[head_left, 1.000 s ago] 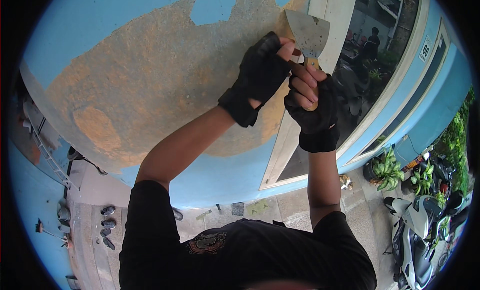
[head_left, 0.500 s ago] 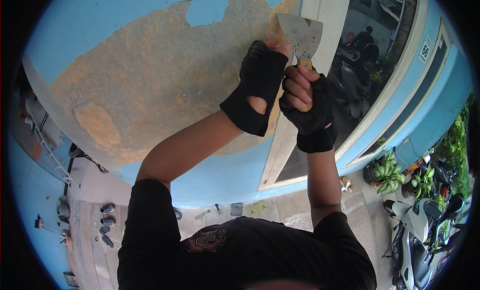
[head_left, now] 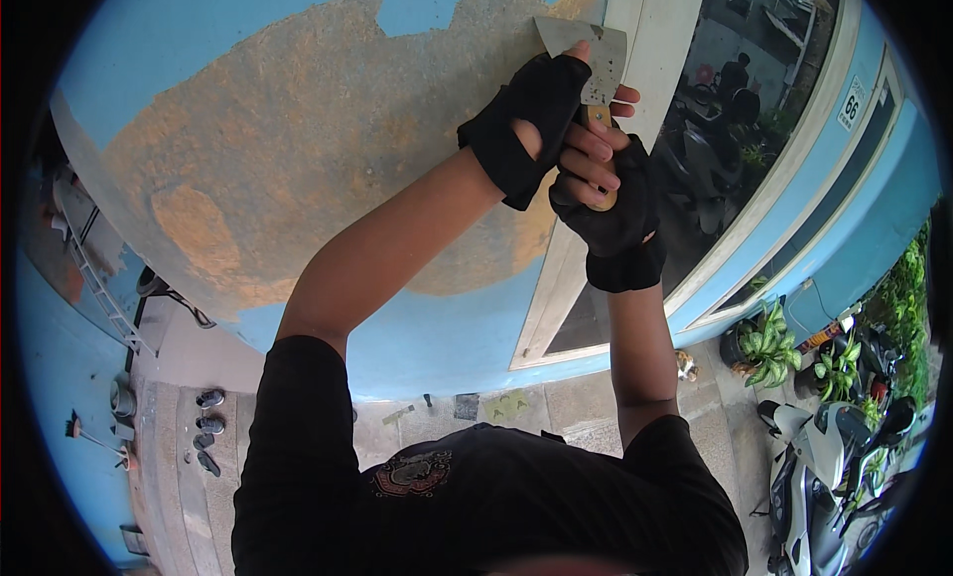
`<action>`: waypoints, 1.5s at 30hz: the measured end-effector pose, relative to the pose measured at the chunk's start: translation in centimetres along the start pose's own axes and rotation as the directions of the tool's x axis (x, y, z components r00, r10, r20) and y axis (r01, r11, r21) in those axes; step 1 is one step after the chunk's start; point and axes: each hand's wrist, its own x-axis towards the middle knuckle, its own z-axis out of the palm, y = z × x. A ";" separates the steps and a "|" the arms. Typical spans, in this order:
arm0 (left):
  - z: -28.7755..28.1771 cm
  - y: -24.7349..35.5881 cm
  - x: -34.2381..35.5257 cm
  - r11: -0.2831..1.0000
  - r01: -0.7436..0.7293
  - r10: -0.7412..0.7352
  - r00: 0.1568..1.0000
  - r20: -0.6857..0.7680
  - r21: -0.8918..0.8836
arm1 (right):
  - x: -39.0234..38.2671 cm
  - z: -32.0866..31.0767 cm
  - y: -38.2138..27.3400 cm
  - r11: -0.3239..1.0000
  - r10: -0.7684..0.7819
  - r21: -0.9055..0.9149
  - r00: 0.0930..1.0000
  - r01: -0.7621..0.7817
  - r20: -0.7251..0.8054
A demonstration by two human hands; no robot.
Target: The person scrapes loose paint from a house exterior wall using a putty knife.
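A broad metal scraper [head_left: 606,74] with a speckled blade and pale wooden handle is held against the wall [head_left: 347,179], where a large rough patch of bare plaster shows among light blue paint, beside a white window frame [head_left: 650,40]. My right hand [head_left: 606,194], in a black fingerless glove, is wrapped round the handle. My left hand [head_left: 531,109], gloved alike, grips the blade with the thumb on its face; fingertips show beyond its right edge.
Dark window glass [head_left: 730,99] reflects a person and scooters. Potted plants [head_left: 764,348] and parked scooters [head_left: 824,477] stand at the right, near a cat [head_left: 687,365]. At the left are a ladder [head_left: 99,268], several shoes [head_left: 208,427] and a long-handled tool [head_left: 94,442].
My hands and the scraper have shifted slightly up and left. My left hand rose and moved from the blade's left side to lie over the blade, thumb on its face.
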 end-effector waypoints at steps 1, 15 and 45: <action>-0.1 0.1 0.1 1.000 -0.026 0.026 1.000 0.010 0.014 | 0.0 0.0 0.0 1.000 -0.004 -0.003 1.000 0.004 0.006; 1.9 0.8 -0.1 0.940 -0.195 0.236 0.964 -0.124 0.280 | 0.5 1.0 0.5 0.995 -0.066 -0.076 0.997 0.063 -0.033; 1.4 1.3 -1.0 0.966 -0.054 0.089 0.988 -0.129 0.252 | -2.9 0.0 1.4 0.521 -0.422 -0.843 0.899 0.136 -0.115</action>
